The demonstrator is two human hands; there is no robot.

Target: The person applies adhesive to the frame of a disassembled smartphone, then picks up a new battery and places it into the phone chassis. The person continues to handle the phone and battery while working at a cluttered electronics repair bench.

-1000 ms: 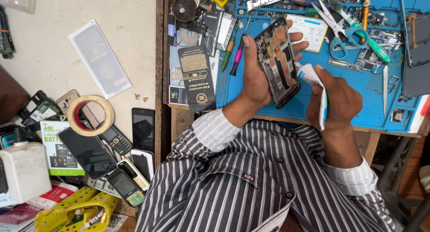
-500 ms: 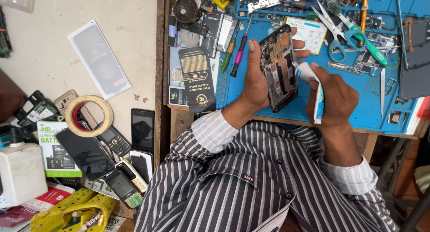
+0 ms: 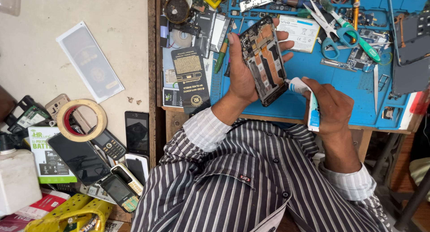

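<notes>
Item 1, centre frame: my left hand (image 3: 242,75) clamped on the opened phone frame (image 3: 263,59), right hand (image 3: 329,106) closed around the white tube (image 3: 309,102), nozzle at its lower edge, best squeezed gently over the blue desk (image 3: 349,86).

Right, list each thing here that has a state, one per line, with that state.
Opened phone: back cover off, insides showing, held in the left hand.
White tube: gripped in the right hand, nozzle at the phone's edge.
Scissors: blades shut, lying on the blue mat.
Tape roll: lying flat.
Black phone: screen dark.
</notes>
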